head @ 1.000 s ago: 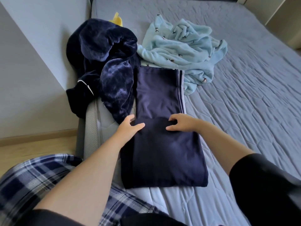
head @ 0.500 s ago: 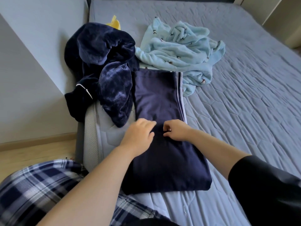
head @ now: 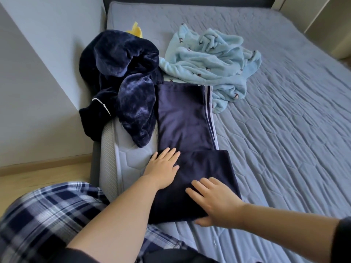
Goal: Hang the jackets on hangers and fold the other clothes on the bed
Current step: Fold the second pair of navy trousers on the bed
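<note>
The pants [head: 185, 118] are lying right along the left edge of the bed [head: 284, 114], near end folded up over itself, striped side facing the middle of the mattress. The dark robe [head: 125, 76] is bunching up just beside them and spilling over that edge, so there's not much room on the left. To the right the bed is running wide open. A light blue fleece [head: 209, 57] is sitting crumpled at the far end of the pants, touching the striped corner, and something yellow [head: 135, 31] is poking out behind the robe.

The bed cover is grey and quilted. A pale wall [head: 38, 88] is standing close on the left, with a strip of wood floor [head: 38, 175] below it.

The left hand [head: 163, 168] is lying flat on the left edge of the pants at the fold line, fingers [head: 171, 153] straight and close together, gripping nothing. The right hand [head: 214, 203] is pressing flat on the folded part, fingers [head: 199, 186] spread apart, thumb sitting at the near edge of the fabric.
</note>
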The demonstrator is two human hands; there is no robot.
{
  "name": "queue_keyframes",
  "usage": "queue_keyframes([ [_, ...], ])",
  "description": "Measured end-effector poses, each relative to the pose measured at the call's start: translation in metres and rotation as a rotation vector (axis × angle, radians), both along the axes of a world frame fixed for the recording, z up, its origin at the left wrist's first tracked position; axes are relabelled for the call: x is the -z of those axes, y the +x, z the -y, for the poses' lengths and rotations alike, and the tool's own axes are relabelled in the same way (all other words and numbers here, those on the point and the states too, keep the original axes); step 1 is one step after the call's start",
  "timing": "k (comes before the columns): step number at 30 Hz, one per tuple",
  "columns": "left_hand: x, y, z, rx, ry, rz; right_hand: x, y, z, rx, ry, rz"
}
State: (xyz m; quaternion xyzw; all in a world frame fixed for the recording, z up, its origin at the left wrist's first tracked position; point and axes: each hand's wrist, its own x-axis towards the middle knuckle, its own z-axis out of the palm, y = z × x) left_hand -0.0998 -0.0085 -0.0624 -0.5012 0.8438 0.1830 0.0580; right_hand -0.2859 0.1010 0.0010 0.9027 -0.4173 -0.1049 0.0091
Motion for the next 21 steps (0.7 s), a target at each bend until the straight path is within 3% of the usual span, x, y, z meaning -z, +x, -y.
queue_keyframes([
  [4,-0.007,0.006,0.001,-0.113,-0.031,-0.152,0.016,0.000,0.001,0.090,0.112,-0.217],
  [12,-0.019,0.018,0.017,-0.603,0.221,-0.438,0.025,-0.001,0.017,0.126,0.157,-0.178],
  [18,-0.039,0.005,0.013,-0.586,-0.260,-0.650,0.021,-0.008,0.030,0.137,0.159,-0.140],
  [21,-0.037,0.006,0.012,-0.351,-0.457,-0.467,0.020,-0.009,0.029,0.168,0.153,-0.127],
])
